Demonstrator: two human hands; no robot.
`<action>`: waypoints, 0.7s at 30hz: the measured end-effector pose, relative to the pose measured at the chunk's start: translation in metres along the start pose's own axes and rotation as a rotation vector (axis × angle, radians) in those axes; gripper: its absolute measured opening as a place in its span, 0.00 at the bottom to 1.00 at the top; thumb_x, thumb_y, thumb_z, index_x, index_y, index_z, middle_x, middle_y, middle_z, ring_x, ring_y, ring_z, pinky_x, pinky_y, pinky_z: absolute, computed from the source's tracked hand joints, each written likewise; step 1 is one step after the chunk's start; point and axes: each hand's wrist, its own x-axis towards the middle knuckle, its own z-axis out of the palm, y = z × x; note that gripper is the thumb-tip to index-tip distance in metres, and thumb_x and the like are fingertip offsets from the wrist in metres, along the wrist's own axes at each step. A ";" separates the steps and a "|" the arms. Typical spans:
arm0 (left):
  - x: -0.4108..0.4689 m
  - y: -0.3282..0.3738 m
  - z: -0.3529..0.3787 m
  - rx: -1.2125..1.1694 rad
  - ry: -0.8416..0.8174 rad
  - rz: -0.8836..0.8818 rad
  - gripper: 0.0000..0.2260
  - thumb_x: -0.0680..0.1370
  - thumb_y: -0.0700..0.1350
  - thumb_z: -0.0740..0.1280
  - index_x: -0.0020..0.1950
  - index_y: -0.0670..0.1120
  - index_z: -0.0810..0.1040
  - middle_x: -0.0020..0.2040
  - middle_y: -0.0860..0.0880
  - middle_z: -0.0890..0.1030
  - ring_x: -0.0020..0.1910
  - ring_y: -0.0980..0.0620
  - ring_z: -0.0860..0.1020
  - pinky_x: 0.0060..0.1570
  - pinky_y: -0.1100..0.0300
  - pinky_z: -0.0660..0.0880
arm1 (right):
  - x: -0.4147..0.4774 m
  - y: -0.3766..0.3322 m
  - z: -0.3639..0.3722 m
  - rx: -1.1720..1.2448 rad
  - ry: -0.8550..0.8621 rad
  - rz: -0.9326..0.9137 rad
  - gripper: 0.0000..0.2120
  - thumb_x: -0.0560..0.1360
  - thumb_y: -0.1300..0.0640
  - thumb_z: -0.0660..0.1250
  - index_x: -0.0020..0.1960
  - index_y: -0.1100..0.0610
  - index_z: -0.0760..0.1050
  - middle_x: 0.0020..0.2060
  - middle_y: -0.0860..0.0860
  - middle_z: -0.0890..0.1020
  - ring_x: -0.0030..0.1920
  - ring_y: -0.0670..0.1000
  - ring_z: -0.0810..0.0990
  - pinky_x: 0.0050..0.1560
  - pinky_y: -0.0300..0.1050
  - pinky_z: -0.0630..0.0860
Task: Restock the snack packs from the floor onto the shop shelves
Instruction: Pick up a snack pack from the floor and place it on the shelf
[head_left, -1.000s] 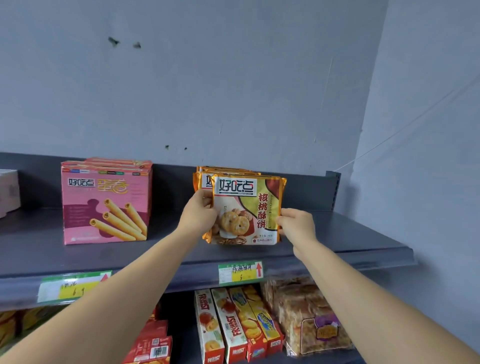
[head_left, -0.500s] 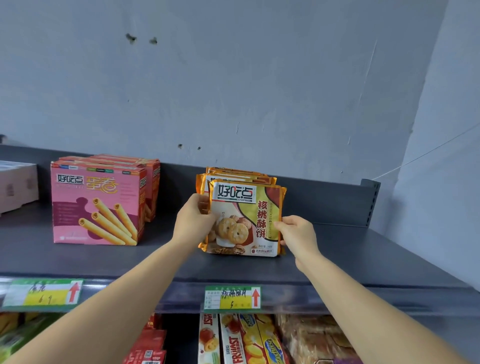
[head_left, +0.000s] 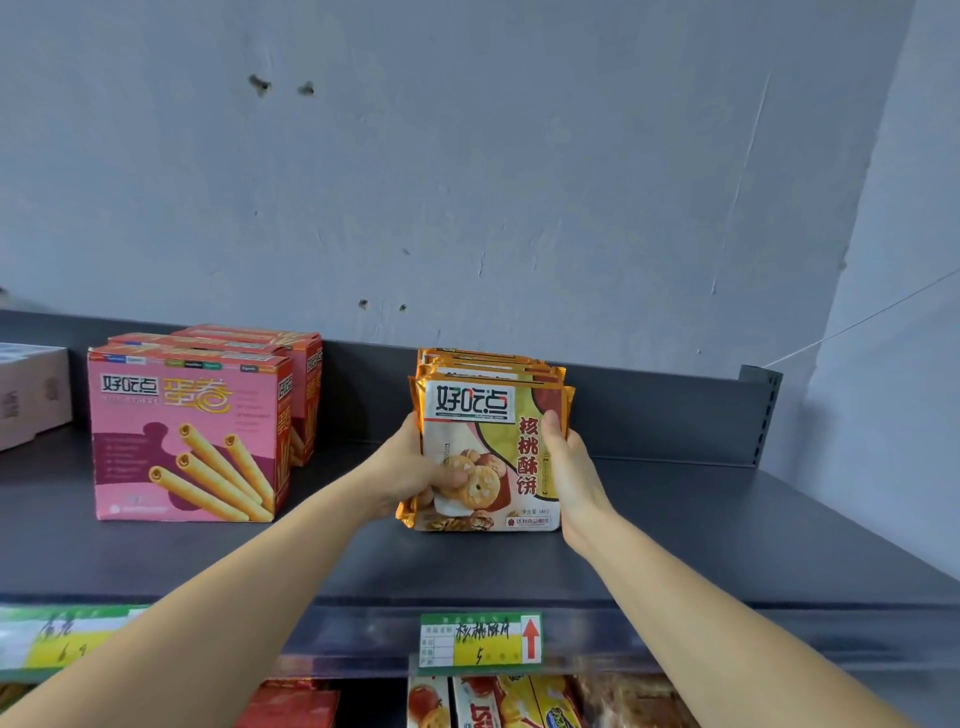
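While upright, packs (head_left: 480, 410) between hands (head_left: 400, 475) (head_left: 570, 470).

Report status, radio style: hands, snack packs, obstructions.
Left hand, right hand: both gripping cookie packs, upright on shelf. Pink boxes stand apart, leftward. Nothing blocking.

Mostly hidden rear packs (head_left: 491, 364) behind front pack (head_left: 470, 410); lower-shelf boxes (head_left: 483, 704) cut off below.

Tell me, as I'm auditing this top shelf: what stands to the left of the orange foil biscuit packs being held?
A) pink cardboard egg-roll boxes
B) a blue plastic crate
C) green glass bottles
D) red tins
A: the pink cardboard egg-roll boxes stand on the dark grey metal shelf, left of the orange foil biscuit packs and apart from them.
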 end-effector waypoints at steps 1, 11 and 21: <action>0.002 -0.003 -0.004 0.025 -0.017 0.027 0.34 0.68 0.35 0.77 0.67 0.51 0.64 0.57 0.47 0.81 0.56 0.46 0.81 0.56 0.39 0.77 | 0.000 0.001 0.000 -0.001 0.007 -0.006 0.33 0.71 0.28 0.56 0.67 0.49 0.66 0.59 0.46 0.79 0.58 0.49 0.79 0.64 0.55 0.74; 0.014 0.002 -0.042 0.043 -0.312 0.012 0.54 0.55 0.46 0.84 0.73 0.60 0.55 0.64 0.51 0.78 0.64 0.50 0.76 0.66 0.50 0.70 | 0.026 -0.014 -0.013 0.260 0.048 0.184 0.35 0.74 0.27 0.44 0.49 0.49 0.80 0.45 0.55 0.85 0.49 0.57 0.83 0.54 0.56 0.78; 0.033 -0.001 -0.030 0.149 -0.326 0.008 0.38 0.65 0.32 0.77 0.70 0.51 0.67 0.58 0.52 0.82 0.59 0.51 0.79 0.62 0.52 0.75 | 0.055 -0.006 -0.003 0.275 0.050 0.171 0.37 0.73 0.26 0.43 0.52 0.48 0.82 0.43 0.53 0.86 0.49 0.56 0.84 0.56 0.55 0.78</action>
